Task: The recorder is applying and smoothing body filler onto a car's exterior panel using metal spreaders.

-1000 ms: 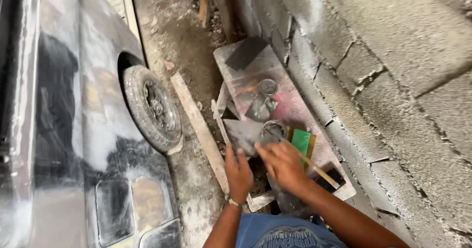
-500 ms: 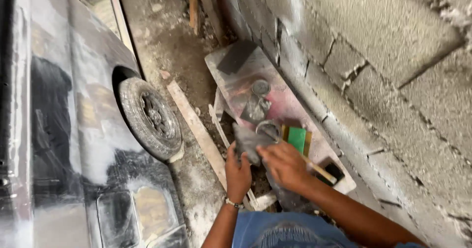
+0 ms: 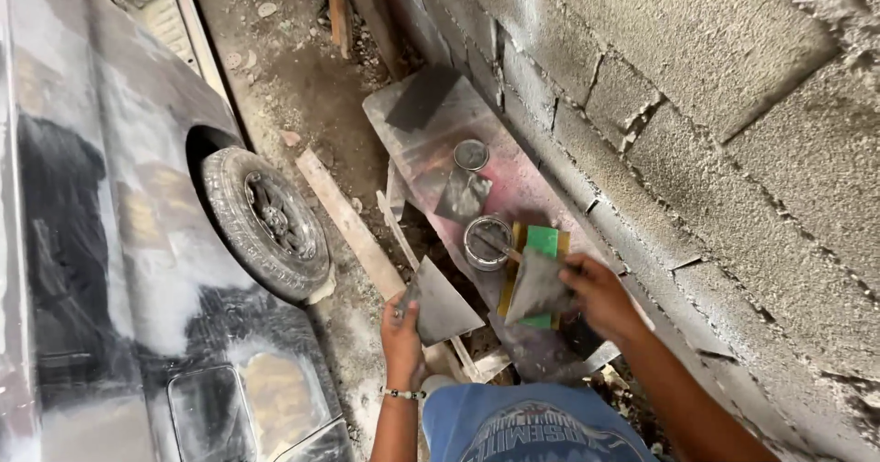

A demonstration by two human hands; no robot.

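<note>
My left hand (image 3: 401,338) grips a flat grey metal spreader plate (image 3: 445,308) by its near corner, held low over the ground. My right hand (image 3: 598,294) holds a second grey spreader (image 3: 536,288) just above a green and yellow pad (image 3: 539,242). Next to them stands an open round tin (image 3: 486,240) with a stick in it, on a stained board (image 3: 513,182) that leans along the wall. A smaller tin lid (image 3: 470,154) and a grey smeared scrap (image 3: 461,194) lie farther up the board.
A car body (image 3: 101,242) with patches of grey filler fills the left side, its wheel (image 3: 266,224) close by. A wooden plank (image 3: 353,224) lies on the dirt floor. A rough block wall (image 3: 697,123) runs along the right.
Both hands have drawn apart: the left one moved down and left with its spreader, the right one shifted right over the green pad. The view has tilted slightly.
</note>
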